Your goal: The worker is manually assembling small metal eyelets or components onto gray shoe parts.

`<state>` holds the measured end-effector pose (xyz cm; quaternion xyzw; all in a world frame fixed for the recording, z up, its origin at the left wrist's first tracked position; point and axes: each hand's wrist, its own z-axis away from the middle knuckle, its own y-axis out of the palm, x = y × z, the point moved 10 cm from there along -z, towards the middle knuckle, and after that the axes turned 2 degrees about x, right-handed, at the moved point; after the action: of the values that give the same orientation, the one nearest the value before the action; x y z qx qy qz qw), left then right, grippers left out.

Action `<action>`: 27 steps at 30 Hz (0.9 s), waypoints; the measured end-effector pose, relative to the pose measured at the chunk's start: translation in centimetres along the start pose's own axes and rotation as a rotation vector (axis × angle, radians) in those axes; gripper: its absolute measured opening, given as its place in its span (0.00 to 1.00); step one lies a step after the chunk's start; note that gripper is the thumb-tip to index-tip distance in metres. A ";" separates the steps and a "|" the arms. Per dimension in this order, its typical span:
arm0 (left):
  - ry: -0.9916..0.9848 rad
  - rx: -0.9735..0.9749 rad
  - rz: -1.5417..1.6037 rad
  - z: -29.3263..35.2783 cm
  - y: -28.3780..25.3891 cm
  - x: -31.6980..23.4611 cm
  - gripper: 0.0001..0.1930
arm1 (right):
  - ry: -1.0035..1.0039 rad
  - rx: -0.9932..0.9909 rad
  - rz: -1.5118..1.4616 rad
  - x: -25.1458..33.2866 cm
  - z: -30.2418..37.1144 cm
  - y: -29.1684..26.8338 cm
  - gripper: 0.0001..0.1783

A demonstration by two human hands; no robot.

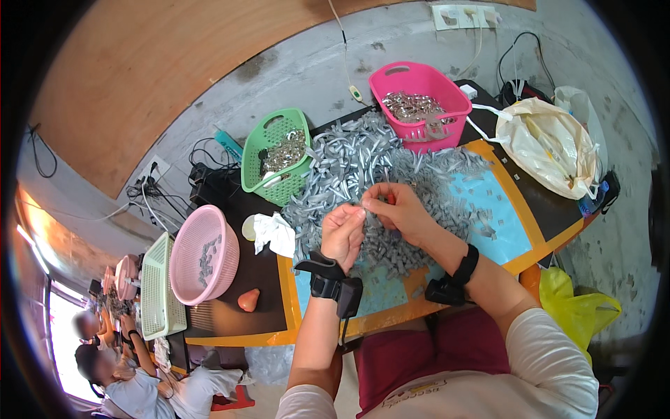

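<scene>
My left hand (342,234) and my right hand (396,209) meet over the work table, fingertips almost touching. Both are closed in a pinch. Whatever lies between the fingers is too small and covered to make out. Around and beneath them spreads a large heap of grey curved plastic-looking pieces (335,160). Smaller grey pieces (394,262) lie just below the hands, on a light blue sheet (513,227) edged with orange tape.
Behind the heap stand a green basket (252,150) and a pink basket (457,105), both holding shiny metal parts. To the left are a light pink colander (183,255), a white cloth (274,234) and a reddish fruit-like object (248,300). A whitish bag (544,140) lies right. Other people (129,377) sit far left.
</scene>
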<state>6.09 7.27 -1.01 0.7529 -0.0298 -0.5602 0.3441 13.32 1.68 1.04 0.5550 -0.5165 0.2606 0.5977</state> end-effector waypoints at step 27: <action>0.301 -0.203 -0.298 0.4 -0.6 -2.3 0.03 | 0.077 -0.053 -0.063 -0.5 -0.1 -0.9 0.08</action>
<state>4.73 8.53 0.53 0.7858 0.1896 -0.4862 0.3321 14.01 1.68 0.25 0.5445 -0.4823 0.2488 0.6395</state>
